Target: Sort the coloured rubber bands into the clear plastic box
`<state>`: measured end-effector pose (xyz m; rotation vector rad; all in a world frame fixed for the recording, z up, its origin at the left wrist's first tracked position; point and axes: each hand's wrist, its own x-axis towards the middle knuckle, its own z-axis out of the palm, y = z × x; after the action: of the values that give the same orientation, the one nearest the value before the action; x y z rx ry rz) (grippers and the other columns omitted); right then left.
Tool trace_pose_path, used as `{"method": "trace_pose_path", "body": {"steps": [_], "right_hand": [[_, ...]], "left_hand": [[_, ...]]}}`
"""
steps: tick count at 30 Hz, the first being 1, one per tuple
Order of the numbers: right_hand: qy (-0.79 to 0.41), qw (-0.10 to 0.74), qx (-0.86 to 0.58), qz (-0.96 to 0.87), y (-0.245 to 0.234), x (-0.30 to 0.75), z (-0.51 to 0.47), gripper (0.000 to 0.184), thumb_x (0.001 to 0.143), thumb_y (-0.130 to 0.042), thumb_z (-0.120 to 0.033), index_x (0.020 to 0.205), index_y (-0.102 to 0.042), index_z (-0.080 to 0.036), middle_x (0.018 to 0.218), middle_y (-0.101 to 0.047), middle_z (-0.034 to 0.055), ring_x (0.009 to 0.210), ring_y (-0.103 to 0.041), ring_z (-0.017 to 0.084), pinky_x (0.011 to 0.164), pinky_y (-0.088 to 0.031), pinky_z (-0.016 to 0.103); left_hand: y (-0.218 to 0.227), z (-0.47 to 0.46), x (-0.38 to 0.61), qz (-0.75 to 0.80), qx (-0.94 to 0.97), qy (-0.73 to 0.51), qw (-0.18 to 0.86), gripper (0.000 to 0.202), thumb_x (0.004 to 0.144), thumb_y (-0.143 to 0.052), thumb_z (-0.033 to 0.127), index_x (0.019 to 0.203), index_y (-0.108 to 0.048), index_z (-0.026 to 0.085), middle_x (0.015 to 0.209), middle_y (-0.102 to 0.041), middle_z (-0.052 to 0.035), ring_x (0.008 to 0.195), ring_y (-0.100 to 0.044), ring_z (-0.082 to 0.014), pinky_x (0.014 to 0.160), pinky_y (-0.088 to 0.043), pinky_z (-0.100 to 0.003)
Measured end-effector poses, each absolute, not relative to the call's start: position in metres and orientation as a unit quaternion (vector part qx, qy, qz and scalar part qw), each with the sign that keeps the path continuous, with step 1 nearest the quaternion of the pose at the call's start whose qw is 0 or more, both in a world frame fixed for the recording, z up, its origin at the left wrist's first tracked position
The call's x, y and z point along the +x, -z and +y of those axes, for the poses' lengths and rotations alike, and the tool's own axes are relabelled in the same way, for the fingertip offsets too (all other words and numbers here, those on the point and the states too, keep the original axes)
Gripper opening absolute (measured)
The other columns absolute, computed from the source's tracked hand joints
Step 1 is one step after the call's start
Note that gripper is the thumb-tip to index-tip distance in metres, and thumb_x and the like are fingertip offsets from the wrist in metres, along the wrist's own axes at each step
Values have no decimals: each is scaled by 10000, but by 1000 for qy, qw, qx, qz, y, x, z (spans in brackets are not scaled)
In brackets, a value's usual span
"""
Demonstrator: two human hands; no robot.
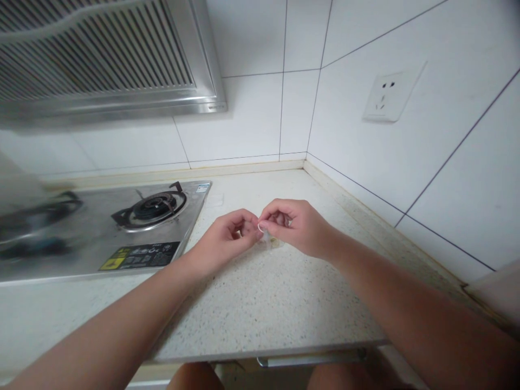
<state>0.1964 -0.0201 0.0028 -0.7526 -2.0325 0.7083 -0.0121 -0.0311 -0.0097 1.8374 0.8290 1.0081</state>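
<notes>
My left hand and my right hand meet over the speckled countertop, fingertips pinched together. Between them they hold a small clear plastic packet with something yellowish inside; what it contains is too small to make out. Both hands are closed in a pinch on the top of that packet, which hangs just above the counter surface.
A steel gas stove with a burner lies to the left, under a range hood. White tiled walls form a corner behind, with a wall socket on the right. A drawer handle shows below the counter edge.
</notes>
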Motion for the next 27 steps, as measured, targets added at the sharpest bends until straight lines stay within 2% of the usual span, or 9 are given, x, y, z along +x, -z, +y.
{"method": "trace_pose_path", "body": {"steps": [9, 17, 27], "right_hand": [[-304, 426, -304, -796, -1, 196, -19, 166, 895, -684, -338, 892, -665, -173, 668, -560, -27, 558, -448, 86, 493, -351, 227], [-312, 417, -313, -794, -1, 199, -16, 159, 870, -711, -311, 841, -638, -172, 601, -479, -60, 512, -390, 69, 454, -290, 217], [-324, 413, -311, -792, -4, 198, -16, 184, 857, -721, -331, 849, -708, -148, 643, -586, -21, 528, -444, 72, 466, -336, 215]], "left_hand": [[9, -28, -13, 358, 718, -442, 401, 244, 855, -739, 390, 817, -664, 162, 708, -586, 0, 619, -477, -97, 558, -374, -221], [10, -27, -14, 360, 684, -478, 416, 228, 826, -772, 374, 805, -671, 170, 628, -530, 34, 543, -427, -78, 509, -329, -221], [11, -30, -12, 363, 672, -472, 441, 222, 807, -795, 363, 812, -685, 170, 617, -525, 36, 541, -424, -76, 497, -321, -215]]}}
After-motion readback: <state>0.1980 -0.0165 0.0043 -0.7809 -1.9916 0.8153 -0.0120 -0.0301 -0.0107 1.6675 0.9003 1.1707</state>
